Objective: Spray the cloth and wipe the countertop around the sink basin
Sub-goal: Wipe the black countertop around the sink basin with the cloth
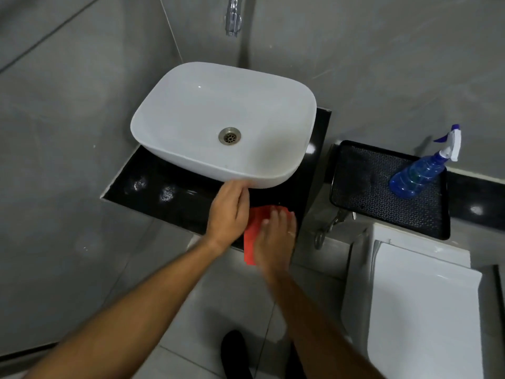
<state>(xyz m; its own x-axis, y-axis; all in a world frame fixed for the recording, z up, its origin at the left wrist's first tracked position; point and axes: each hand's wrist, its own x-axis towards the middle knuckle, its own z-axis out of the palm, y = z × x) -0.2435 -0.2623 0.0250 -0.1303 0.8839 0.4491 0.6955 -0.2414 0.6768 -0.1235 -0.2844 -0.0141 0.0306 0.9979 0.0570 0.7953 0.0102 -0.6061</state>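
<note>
Nearest, right hand [276, 236] pressed flat on red cloth [252, 236], fingers spread, palm down, nothing pinched in that grip. Cloth lying on black bench [169, 198] just in front of white basin [218, 124]. Left hand [228, 212] beside it, loosely curled grip touching basin's front rim. Farther right of basin, blue spray bottle [420, 173] on black tray [382, 209]. Behind basin, chrome tap [233, 17].

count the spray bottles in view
1: a blue plastic spray bottle with a white trigger stands on the black perforated tray, right of the white ceramic basin. None elsewhere in view.
</note>
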